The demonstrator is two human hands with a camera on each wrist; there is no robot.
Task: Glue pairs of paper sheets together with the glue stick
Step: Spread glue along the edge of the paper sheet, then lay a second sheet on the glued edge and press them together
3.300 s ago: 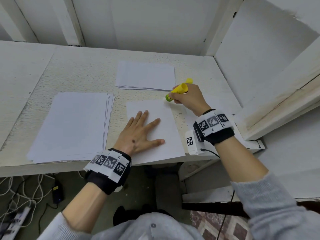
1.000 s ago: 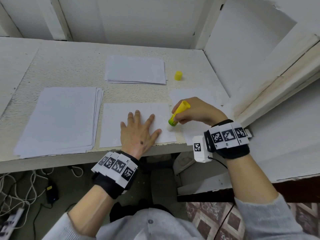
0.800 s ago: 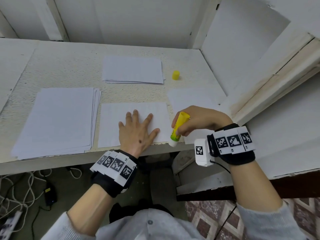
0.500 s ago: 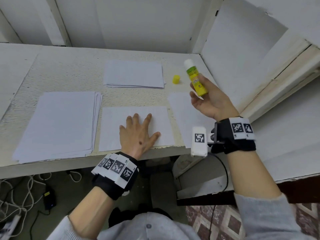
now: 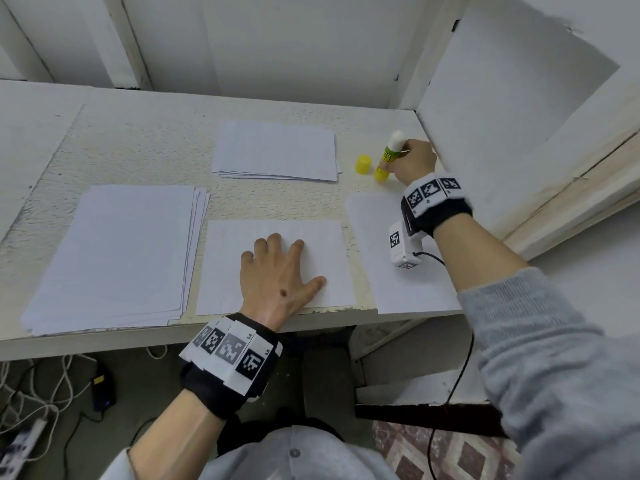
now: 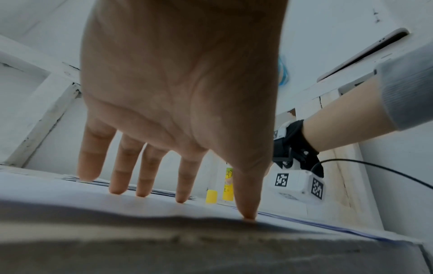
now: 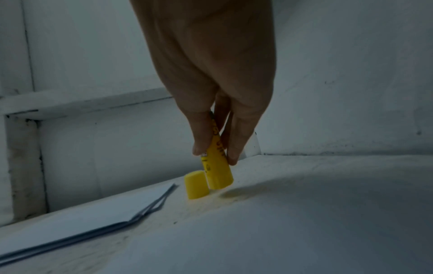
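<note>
1. White walls box in a rough white table (image 5: pixel 138 143), with cables trailing on the floor beneath it.
2. Left hand (image 5: pixel 277 275) lies flat, fingers spread and straight, pressing the single sheet (image 5: pixel 228 271) at the near edge. Its grip is wide and holds nothing.
3. Over at two o'clock from that sheet, the right hand (image 5: pixel 414 161) has the glue stick (image 5: pixel 388 157) upright, bare white tip on top.
4. Right wrist view: thumb and fingers (image 7: pixel 236 144) pinch the yellow barrel (image 7: pixel 216 166), a narrow grip closed on the stick; its base is at the table, though contact is unclear.
5. Yellow cap (image 5: pixel 363 164) stands just beside the stick, at its nine o'clock, apart from it.
6. Second loose sheet (image 5: pixel 374 230) lies under the right forearm, at three o'clock from the pressed one.
7. Thick stack of paper (image 5: pixel 114 254) sits at nine o'clock; a smaller stack (image 5: pixel 277 150) at twelve.
</note>
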